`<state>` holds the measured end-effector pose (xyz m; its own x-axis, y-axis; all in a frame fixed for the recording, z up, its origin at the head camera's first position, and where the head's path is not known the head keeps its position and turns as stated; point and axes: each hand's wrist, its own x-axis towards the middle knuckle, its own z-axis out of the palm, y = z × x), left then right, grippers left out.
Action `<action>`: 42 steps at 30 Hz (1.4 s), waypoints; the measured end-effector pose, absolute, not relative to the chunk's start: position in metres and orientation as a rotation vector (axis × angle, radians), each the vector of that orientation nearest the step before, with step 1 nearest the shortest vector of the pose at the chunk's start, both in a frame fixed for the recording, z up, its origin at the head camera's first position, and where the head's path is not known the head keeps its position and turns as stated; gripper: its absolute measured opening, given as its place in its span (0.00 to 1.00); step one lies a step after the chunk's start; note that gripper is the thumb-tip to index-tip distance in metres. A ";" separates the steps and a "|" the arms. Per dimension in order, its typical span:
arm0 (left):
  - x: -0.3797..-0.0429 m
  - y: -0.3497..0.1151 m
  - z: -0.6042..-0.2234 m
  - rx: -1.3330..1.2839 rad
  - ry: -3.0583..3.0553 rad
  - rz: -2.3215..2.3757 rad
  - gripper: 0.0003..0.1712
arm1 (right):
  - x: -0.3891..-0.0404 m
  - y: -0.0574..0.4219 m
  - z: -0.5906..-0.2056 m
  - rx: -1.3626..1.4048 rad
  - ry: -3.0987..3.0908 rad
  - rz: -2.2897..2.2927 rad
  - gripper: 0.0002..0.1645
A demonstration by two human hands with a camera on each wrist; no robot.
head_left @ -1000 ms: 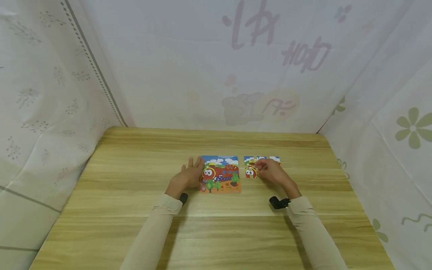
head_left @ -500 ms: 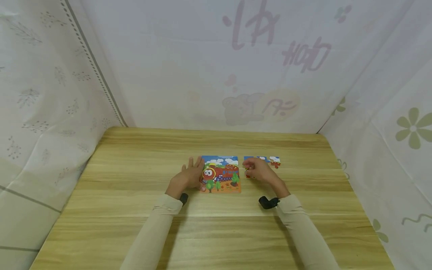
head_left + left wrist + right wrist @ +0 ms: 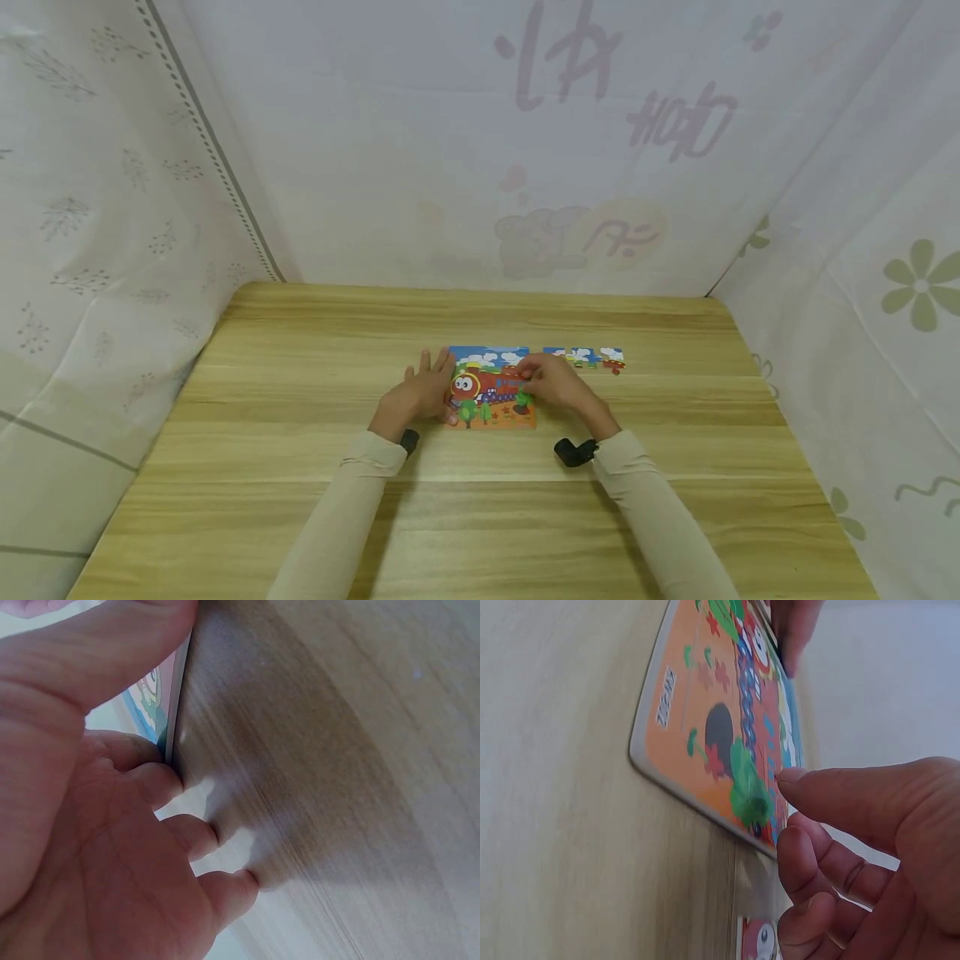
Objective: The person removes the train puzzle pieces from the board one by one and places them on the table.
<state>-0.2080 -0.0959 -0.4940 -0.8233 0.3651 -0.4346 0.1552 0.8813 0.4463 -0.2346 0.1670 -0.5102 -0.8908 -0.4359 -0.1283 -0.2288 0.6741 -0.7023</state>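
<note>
A square picture puzzle board (image 3: pixel 491 400) with a red cartoon train lies flat on the wooden table. My left hand (image 3: pixel 420 396) rests at its left edge, fingers spread and touching the tabletop; in the left wrist view the thumb overlaps the board's edge. At the right edge of the board is my right hand (image 3: pixel 562 387), its thumb tip over the train picture and its fingers loosely curled. The right wrist view shows nothing held between them. Loose puzzle pieces (image 3: pixel 612 360) lie in a row to the right, and a piece with an eye (image 3: pixel 761 941) sits below the right hand.
The wooden table (image 3: pixel 480 517) spreads toward me, with its back edge against a pale printed cloth (image 3: pixel 420 150). Patterned cloth walls stand at both sides.
My right hand has moved left from the loose pieces to the right edge of the board, uncovering the row of pieces behind it. The left hand has stayed put.
</note>
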 end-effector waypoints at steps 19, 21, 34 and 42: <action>-0.207 -0.095 -0.489 0.378 2.530 0.540 0.67 | -0.234 0.132 -0.509 -0.549 2.619 -0.881 0.25; -0.207 -0.095 -0.489 0.377 2.531 0.534 0.67 | -0.233 0.129 -0.511 -0.545 2.644 -0.823 0.25; -0.208 -0.094 -0.491 0.371 2.540 0.473 0.67 | -0.230 0.124 -0.515 -0.556 2.671 -0.786 0.23; -0.210 -0.093 -0.491 0.361 2.526 0.505 0.68 | -0.225 0.129 -0.513 -0.628 2.715 -0.792 0.21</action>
<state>-0.2095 -0.0935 -0.4906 -0.8218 0.3502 -0.4495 0.1504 0.8942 0.4217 -0.2253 0.1288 -0.5132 -0.8777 -0.4664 -0.1104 -0.3339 0.7602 -0.5572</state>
